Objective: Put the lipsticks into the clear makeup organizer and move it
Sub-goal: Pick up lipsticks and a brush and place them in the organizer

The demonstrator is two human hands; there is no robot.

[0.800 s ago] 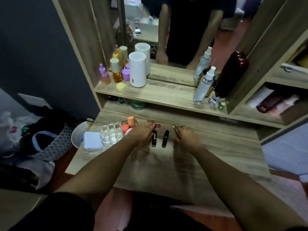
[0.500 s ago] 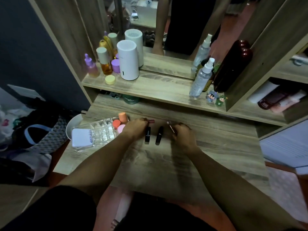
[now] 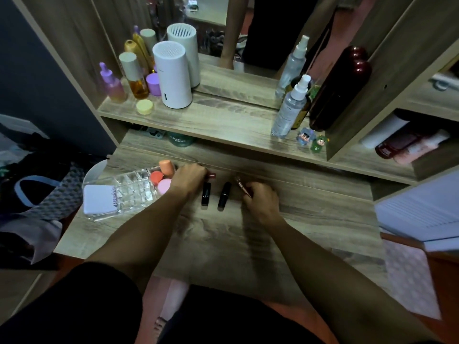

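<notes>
My left hand (image 3: 190,178) has closed on a red-tipped lipstick (image 3: 211,175) (right hand (image 3: 260,199) grasping a slim rose-gold one (image 3: 242,185)); the clear plastic organizer (image 3: 129,192) is next, I judge.

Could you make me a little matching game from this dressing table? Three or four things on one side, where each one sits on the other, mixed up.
Things:
1. clear makeup organizer
2. two black lipsticks
3. white cylinder
4. clear spray bottle

Places:
A. on the desk between the two hands
B. right end of the upper shelf
C. left end of the desk
D. left part of the upper shelf, before the mirror

Pairs: 1-C, 2-A, 3-D, 4-B
</notes>
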